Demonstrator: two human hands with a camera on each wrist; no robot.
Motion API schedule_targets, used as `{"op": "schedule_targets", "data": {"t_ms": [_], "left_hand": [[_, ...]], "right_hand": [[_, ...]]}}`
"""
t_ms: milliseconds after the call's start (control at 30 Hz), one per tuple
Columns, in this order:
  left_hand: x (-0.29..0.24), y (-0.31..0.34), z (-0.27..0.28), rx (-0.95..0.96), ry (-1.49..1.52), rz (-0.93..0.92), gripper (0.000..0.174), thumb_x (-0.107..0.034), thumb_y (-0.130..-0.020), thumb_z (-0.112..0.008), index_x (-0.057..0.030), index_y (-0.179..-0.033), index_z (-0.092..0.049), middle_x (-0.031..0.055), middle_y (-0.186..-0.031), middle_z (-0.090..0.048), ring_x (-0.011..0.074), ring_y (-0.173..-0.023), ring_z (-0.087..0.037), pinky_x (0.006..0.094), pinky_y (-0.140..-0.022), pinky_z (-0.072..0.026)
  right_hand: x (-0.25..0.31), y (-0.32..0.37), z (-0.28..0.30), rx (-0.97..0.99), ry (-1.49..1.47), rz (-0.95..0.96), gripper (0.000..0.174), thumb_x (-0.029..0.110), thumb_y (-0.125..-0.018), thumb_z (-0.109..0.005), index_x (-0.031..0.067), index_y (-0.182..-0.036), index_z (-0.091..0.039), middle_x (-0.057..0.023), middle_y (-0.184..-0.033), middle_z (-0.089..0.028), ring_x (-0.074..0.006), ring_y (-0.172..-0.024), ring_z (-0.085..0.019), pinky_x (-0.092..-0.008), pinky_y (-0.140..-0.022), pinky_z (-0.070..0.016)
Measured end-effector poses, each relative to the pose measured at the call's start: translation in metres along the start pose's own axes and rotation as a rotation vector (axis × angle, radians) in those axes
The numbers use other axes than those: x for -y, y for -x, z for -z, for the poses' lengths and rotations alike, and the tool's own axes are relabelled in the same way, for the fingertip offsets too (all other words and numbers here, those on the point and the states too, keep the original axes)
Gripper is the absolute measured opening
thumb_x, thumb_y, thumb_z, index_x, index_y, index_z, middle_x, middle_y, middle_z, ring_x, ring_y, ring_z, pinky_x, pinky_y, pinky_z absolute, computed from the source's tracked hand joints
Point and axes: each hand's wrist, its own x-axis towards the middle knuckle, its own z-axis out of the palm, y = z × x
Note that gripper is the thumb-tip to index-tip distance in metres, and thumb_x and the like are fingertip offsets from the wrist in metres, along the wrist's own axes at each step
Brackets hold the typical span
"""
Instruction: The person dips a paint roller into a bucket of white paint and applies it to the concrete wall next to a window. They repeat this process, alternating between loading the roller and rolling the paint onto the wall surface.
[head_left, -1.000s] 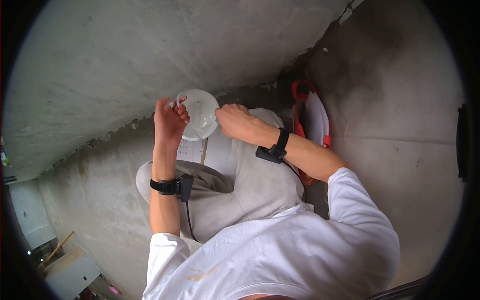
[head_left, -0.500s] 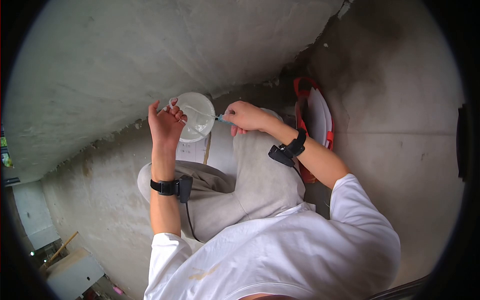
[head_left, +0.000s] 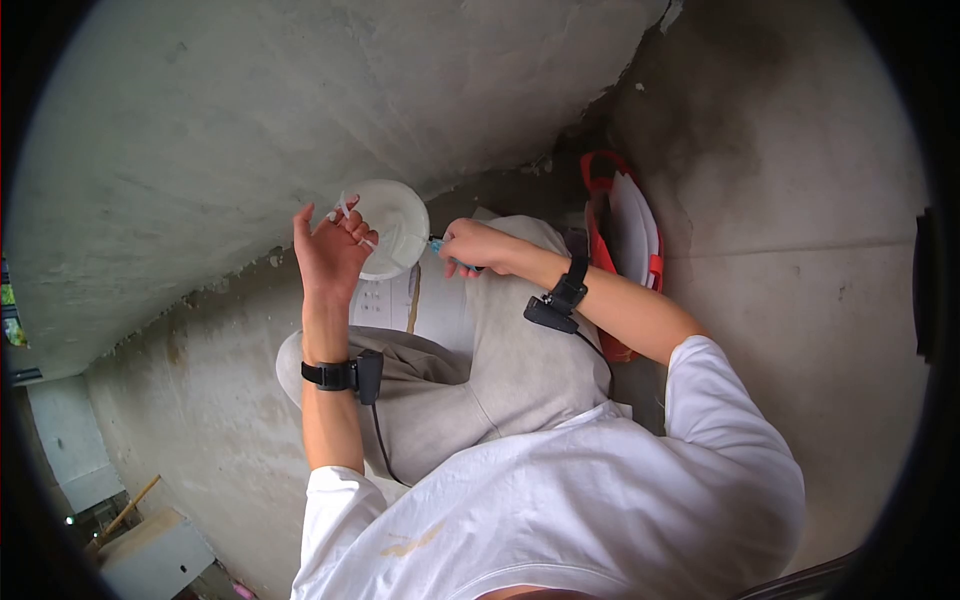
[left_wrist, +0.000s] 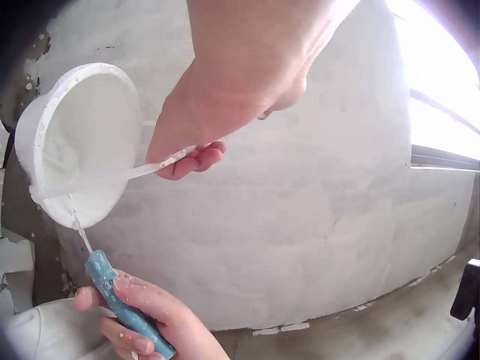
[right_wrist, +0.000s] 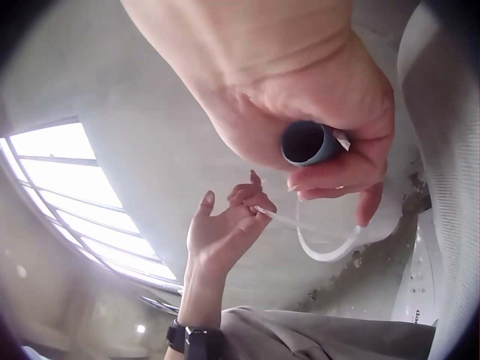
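Note:
In the head view a white bucket (head_left: 397, 222) is tipped, its mouth facing the person. The left hand (head_left: 334, 258) hooks curled fingers round the bucket's white strap handle (left_wrist: 144, 171), thumb apart from them. Right of the bucket, the right hand (head_left: 482, 247) grips a blue-handled tool (left_wrist: 129, 311); its thin, whitish-smeared blade reaches the bucket's mouth in the left wrist view. Whether the tip touches the bucket's inside, I cannot tell. The hollow end of the blue handle (right_wrist: 306, 142) faces the right wrist camera.
A plastered grey wall (head_left: 330, 90) stands close behind the bucket. To the right is a red bag (head_left: 597, 225) with white contents. The person's bent legs (head_left: 520, 340) lie below the hands, beside a white printed surface (head_left: 383, 300). A window (right_wrist: 82, 191) shows in the right wrist view.
The right hand has moved slightly away from the bucket and turned, bringing the blue handle into view, then dipped a little. The left hand has shifted slightly left, still holding the strap.

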Motion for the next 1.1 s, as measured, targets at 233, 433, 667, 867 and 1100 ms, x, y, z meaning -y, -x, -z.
{"op": "schedule_targets", "data": {"t_ms": [233, 433, 667, 867, 1100], "left_hand": [[0.003, -0.002, -0.002, -0.011, -0.106, -0.013, 0.053, -0.045, -0.094, -0.048, 0.0042, -0.112, -0.056, 0.0039, -0.077, -0.047, 0.0165, -0.072, -0.044, 0.0323, -0.075, -0.0396], [0.007, -0.004, 0.004, -0.025, 0.01, -0.106, 0.049, -0.042, -0.094, -0.05, 0.0041, -0.11, -0.054, 0.0049, -0.081, -0.048, 0.017, -0.075, -0.045, 0.0321, -0.075, -0.039], [0.006, -0.007, 0.01, -0.023, 0.091, -0.058, 0.051, -0.043, -0.093, -0.05, 0.0052, -0.11, -0.052, 0.004, -0.079, -0.044, 0.0165, -0.075, -0.043, 0.0317, -0.073, -0.038], [0.011, -0.008, 0.007, -0.07, 0.134, -0.124, 0.046, -0.041, -0.093, -0.051, 0.0037, -0.105, -0.051, 0.0047, -0.076, -0.043, 0.0177, -0.073, -0.043, 0.0326, -0.073, -0.0383], [0.013, -0.014, 0.009, -0.18, 0.175, -0.182, 0.041, -0.039, -0.092, -0.053, 0.0018, -0.101, -0.05, 0.0052, -0.073, -0.044, 0.0185, -0.07, -0.044, 0.0329, -0.071, -0.0394]], "right_hand": [[-0.004, -0.007, 0.003, -0.161, 0.15, 0.101, 0.016, 0.011, -0.088, -0.056, -0.0054, -0.087, -0.058, -0.0149, -0.073, -0.064, -0.0211, -0.057, -0.059, -0.0357, -0.051, -0.0469], [-0.02, 0.049, -0.001, -0.375, 0.7, 0.594, 0.026, 0.01, -0.087, -0.056, -0.0062, -0.105, -0.049, -0.0276, -0.077, -0.061, -0.0482, -0.078, -0.059, -0.0515, -0.071, -0.0455], [-0.015, 0.09, -0.003, -0.439, 0.649, 0.542, 0.023, 0.01, -0.087, -0.057, -0.0031, -0.101, -0.045, -0.0279, -0.077, -0.061, -0.0502, -0.079, -0.06, -0.0553, -0.071, -0.0449], [-0.029, 0.092, -0.001, -0.408, 0.609, 0.559, 0.024, 0.009, -0.088, -0.057, -0.0004, -0.106, -0.046, -0.0278, -0.079, -0.063, -0.0496, -0.08, -0.061, -0.0552, -0.071, -0.0454], [-0.032, 0.099, 0.018, -0.497, 0.607, 0.598, 0.027, 0.011, -0.09, -0.061, 0.0002, -0.11, -0.048, -0.0258, -0.081, -0.064, -0.0475, -0.082, -0.062, -0.052, -0.071, -0.0474]]}}
